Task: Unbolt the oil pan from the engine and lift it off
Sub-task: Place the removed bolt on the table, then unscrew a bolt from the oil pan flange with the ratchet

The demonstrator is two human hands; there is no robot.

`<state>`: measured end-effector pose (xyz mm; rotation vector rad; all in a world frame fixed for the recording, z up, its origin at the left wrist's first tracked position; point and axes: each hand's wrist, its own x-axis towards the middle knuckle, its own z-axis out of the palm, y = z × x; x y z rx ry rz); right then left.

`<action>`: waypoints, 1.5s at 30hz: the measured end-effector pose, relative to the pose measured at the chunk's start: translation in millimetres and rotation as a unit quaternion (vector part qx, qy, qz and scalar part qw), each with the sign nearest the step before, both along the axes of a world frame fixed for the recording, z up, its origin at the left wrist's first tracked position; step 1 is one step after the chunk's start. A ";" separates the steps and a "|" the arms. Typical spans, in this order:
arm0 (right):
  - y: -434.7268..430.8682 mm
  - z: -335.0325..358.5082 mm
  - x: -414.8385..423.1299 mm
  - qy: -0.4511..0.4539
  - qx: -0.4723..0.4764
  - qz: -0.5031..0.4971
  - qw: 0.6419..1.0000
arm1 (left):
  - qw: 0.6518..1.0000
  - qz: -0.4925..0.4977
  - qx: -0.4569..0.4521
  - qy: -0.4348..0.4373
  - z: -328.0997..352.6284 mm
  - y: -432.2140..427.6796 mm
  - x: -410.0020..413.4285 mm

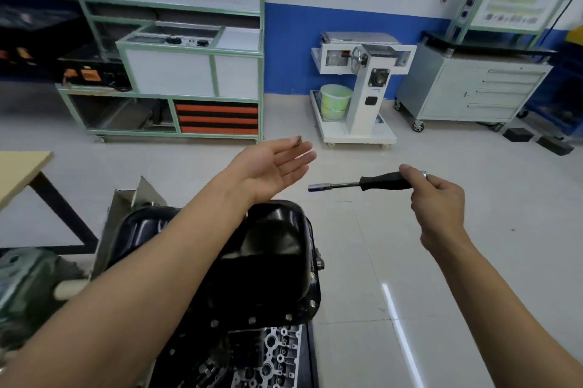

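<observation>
The black oil pan [271,264] sits on the engine [271,356] at the bottom centre, and my left forearm crosses over its left part. Several bolts [252,320] show along its near and right flange. My left hand [268,166] is raised past the pan's far end, palm up with straight fingers. A small dark bolt [297,140] rests at its fingertips. To the right, my right hand [441,204] grips the black handle of a nut driver [383,181]. The driver lies level in the air, with its socket tip pointing left towards my left hand.
A wooden table [22,170] stands at the left and an engine stand plate [126,207] sits behind the pan. Across the tiled floor are a green-framed trainer bench [189,72], a white machine cart with a green bucket [336,100] and a grey drawer cabinet [473,88].
</observation>
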<state>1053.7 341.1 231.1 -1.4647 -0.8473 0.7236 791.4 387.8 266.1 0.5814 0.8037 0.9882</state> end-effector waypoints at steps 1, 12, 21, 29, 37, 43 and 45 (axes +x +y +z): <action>4.9 7.0 -15.2 -0.001 0.014 0.005 1.000 | 1.000 0.016 -0.006 -0.025 2.8 -4.3 -15.2; 34.0 59.7 -294.3 -0.119 0.110 0.230 0.960 | 0.978 0.203 -0.015 -0.039 3.6 -66.1 -293.7; 25.6 21.0 -567.1 -0.189 0.085 0.466 0.860 | 0.882 0.445 -0.099 0.123 -85.9 -161.6 -558.2; -17.8 -66.0 -708.0 -0.206 0.023 0.559 0.803 | 0.642 0.410 -0.241 0.601 -254.5 -278.5 -690.3; -34.3 -110.3 -735.2 -0.217 -0.029 0.572 0.791 | 0.632 0.380 -0.253 0.626 -311.2 -286.5 -716.7; -28.7 -112.9 -727.2 -0.213 -0.046 0.555 0.803 | 0.619 0.402 -0.263 0.621 -322.1 -281.9 -722.4; -25.7 -111.7 -722.2 -0.202 -0.056 0.551 0.808 | 0.617 0.404 -0.272 0.618 -322.1 -282.2 -722.6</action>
